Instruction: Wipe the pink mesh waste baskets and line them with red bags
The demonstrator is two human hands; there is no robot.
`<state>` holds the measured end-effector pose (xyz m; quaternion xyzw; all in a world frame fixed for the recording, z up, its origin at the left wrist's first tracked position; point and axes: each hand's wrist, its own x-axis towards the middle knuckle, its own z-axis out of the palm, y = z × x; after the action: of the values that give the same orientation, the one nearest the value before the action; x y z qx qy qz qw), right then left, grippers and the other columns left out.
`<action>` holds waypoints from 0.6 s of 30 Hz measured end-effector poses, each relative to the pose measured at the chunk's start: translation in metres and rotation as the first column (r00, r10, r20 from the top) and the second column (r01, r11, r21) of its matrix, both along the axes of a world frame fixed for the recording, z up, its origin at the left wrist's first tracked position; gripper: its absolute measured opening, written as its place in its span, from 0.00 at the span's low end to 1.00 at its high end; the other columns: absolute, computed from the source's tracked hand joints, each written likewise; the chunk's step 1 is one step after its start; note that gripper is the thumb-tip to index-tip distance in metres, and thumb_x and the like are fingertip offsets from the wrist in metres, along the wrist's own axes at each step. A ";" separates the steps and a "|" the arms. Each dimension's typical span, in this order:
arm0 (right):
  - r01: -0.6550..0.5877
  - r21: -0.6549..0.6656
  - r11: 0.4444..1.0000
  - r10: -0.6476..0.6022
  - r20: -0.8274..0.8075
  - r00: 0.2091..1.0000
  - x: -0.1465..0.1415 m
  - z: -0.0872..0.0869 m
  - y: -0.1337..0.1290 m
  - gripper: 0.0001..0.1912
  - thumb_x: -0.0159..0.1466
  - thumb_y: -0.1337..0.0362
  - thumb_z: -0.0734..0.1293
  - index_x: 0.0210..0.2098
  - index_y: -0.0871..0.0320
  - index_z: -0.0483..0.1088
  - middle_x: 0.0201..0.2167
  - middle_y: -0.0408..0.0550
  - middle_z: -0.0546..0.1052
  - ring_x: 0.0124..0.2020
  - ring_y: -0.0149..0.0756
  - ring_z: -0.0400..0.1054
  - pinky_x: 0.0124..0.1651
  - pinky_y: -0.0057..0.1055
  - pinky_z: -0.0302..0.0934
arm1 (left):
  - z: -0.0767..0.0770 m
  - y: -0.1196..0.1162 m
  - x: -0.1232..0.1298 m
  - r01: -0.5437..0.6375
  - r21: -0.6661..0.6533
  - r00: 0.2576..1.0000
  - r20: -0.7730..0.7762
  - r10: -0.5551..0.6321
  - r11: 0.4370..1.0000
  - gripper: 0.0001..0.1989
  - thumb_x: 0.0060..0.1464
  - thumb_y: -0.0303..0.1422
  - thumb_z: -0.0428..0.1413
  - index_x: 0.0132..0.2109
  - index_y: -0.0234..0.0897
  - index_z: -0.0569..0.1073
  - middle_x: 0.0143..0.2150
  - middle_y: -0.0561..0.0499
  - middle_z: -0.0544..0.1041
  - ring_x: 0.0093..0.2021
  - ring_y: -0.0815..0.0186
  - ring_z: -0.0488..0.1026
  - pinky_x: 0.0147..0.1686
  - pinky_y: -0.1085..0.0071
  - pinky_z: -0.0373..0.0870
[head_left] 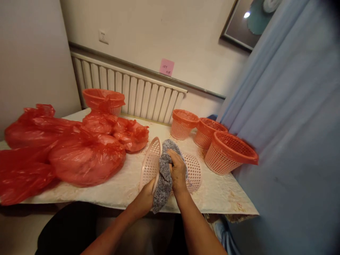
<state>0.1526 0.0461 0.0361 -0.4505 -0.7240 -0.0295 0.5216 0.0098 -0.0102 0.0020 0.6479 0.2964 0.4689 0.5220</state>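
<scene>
A pale pink perforated plastic basket [193,171] lies on its side on the table, its mouth toward the left. My left hand [145,196] is closed on the basket's near rim, with part of its fingers hidden. Bunched in my right hand [178,171] is a speckled grey cloth [165,177], which lies against the outside of the basket and covers its middle. The fingers of that hand are curled into the cloth.
Several tied red plastic bags [87,159] fill the table's left side, with a red-lined basket [103,99] behind them. Three more lined baskets [224,154] stand at the right beside a blue curtain [292,117]. A radiator [132,92] runs along the wall behind the table [212,202].
</scene>
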 end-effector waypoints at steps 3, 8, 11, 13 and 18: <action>-0.016 0.015 1.000 0.015 0.031 0.999 0.003 0.001 -0.001 0.24 0.58 0.73 0.56 0.51 0.59 0.72 0.51 0.51 0.75 0.56 0.39 0.66 0.61 0.41 0.58 | 0.014 0.015 0.011 -0.095 -0.025 0.994 0.049 0.096 0.995 0.24 0.49 0.22 0.51 0.55 0.33 0.70 0.53 0.45 0.76 0.56 0.56 0.70 0.58 0.59 0.65; -0.030 -0.012 0.999 0.031 0.066 0.997 0.009 0.007 -0.004 0.20 0.62 0.68 0.58 0.51 0.60 0.72 0.52 0.52 0.75 0.56 0.40 0.66 0.61 0.39 0.56 | 0.024 0.021 0.017 -0.125 0.032 0.990 0.068 0.123 0.992 0.30 0.45 0.20 0.48 0.57 0.33 0.68 0.55 0.46 0.75 0.59 0.58 0.67 0.61 0.60 0.61; -0.001 -0.076 0.997 0.006 0.062 0.998 0.027 0.005 -0.006 0.18 0.62 0.68 0.59 0.48 0.55 0.73 0.48 0.48 0.76 0.52 0.39 0.67 0.58 0.37 0.58 | 0.022 0.016 0.011 -0.130 -0.007 0.991 0.010 0.130 0.991 0.26 0.49 0.24 0.49 0.57 0.33 0.67 0.56 0.45 0.75 0.58 0.57 0.69 0.59 0.61 0.64; 0.060 -0.126 0.990 -0.056 0.035 0.998 0.051 -0.002 -0.006 0.17 0.61 0.68 0.59 0.44 0.54 0.75 0.44 0.46 0.78 0.47 0.38 0.69 0.54 0.36 0.60 | 0.020 0.014 0.008 -0.145 -0.027 0.988 -0.066 0.143 0.989 0.23 0.51 0.27 0.50 0.56 0.32 0.68 0.55 0.44 0.75 0.56 0.56 0.70 0.57 0.60 0.65; 0.293 -0.147 0.945 -0.310 -0.108 0.945 0.127 -0.035 -0.009 0.20 0.58 0.67 0.59 0.46 0.59 0.75 0.47 0.50 0.77 0.49 0.42 0.69 0.55 0.41 0.59 | 0.016 0.017 0.004 -0.186 0.007 0.973 -0.142 0.185 0.983 0.22 0.53 0.29 0.50 0.56 0.32 0.68 0.54 0.43 0.76 0.55 0.55 0.71 0.57 0.59 0.64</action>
<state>0.2799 0.0370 0.0007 -0.5897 -0.6114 -0.0328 0.5267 0.0141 0.0066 0.0182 0.6474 0.3935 0.4672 0.4558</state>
